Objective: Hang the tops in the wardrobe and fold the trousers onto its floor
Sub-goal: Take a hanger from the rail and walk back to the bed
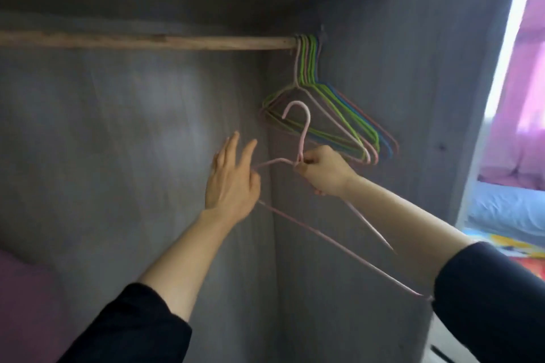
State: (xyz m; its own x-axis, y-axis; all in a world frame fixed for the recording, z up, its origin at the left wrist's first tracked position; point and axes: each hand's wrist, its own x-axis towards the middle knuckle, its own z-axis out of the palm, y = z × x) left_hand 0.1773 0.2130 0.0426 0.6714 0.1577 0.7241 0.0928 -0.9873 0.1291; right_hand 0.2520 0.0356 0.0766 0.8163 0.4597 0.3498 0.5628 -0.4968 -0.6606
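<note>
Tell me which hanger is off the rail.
The pink hanger, gripped at its neck by the right hand; the other hangers all hang bunched at the rail's right end.

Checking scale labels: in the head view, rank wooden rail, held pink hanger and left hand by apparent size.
1. wooden rail
2. pink hanger, nearly as long; nearer the camera, so unsure
3. left hand

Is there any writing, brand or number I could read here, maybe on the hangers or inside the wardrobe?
None can be read.
The pink hanger held in the right hand shows no mark.
The hangers on the rod show none either.
The wardrobe wall shows no label.
The colourful patch at the lower right is too blurred to tell if it bears print.
</note>
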